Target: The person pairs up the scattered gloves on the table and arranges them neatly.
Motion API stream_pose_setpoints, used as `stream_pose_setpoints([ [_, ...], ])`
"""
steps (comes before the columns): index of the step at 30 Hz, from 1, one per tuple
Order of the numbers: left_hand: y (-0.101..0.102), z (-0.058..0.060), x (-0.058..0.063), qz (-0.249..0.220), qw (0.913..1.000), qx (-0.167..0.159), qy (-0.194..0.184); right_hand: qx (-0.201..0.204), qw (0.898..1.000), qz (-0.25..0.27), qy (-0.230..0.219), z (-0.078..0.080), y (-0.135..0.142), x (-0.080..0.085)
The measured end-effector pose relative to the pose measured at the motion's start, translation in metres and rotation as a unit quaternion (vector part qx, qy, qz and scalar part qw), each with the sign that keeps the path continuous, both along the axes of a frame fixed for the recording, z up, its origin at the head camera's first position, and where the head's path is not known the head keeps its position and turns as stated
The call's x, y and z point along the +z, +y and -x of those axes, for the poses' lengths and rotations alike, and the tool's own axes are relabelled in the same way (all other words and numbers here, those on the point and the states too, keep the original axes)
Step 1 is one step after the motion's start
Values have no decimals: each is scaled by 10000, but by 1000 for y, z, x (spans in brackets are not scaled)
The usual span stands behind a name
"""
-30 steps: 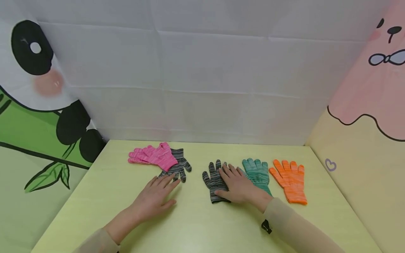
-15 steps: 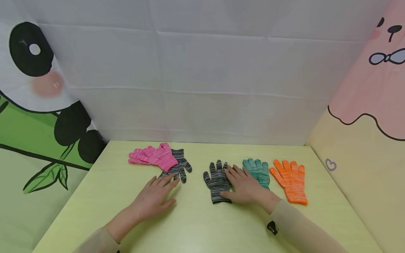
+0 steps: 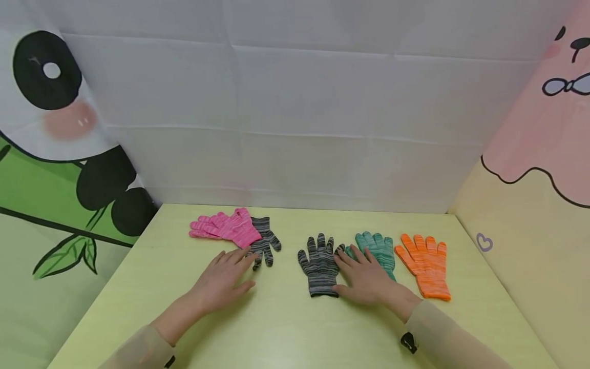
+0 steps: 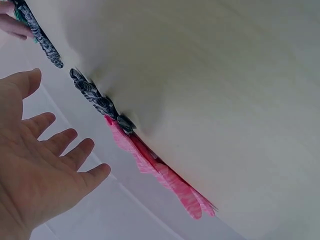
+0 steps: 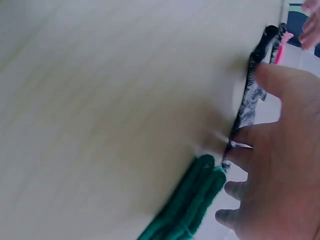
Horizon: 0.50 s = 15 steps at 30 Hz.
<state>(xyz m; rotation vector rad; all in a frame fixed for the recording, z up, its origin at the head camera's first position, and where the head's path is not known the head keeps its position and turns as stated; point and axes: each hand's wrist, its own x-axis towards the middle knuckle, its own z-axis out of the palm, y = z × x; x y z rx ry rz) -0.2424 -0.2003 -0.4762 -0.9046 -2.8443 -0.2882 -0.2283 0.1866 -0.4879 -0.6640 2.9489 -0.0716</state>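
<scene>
In the head view a grey-and-black striped knitted glove (image 3: 321, 269) lies palm-down with its fingers pointing away. My right hand (image 3: 369, 279) is spread at its right edge, the thumb at its cuff and fingertips near its outermost finger, overlapping the green glove (image 3: 379, 250). An orange glove (image 3: 426, 266) lies further right. My left hand (image 3: 223, 282) is spread over the table, its fingertips overlapping a second grey striped glove (image 3: 264, 238). Pink gloves (image 3: 226, 227) lie partly over that second glove. In the left wrist view the left hand (image 4: 50, 160) holds nothing.
The gloves lie on a pale yellow table (image 3: 276, 333). A white sheet (image 3: 299, 102) hangs at the back edge. Cartoon-printed panels stand at the left (image 3: 69, 205) and right (image 3: 530, 205).
My right hand has slid right, off the middle grey glove, uncovering more of it. My left hand has hardly moved, and the gloves lie nearly as before.
</scene>
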Motion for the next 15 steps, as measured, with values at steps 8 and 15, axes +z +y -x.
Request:
stream_pose_setpoints([
  [8, 1, 28, 17, -118, 9995, 291, -43, 70, 9999, -106, -40, 0, 1, 1],
  [15, 12, 63, 34, -8, 9986, 485, -234, 198, 9996, -125, -135, 4, 1, -2],
])
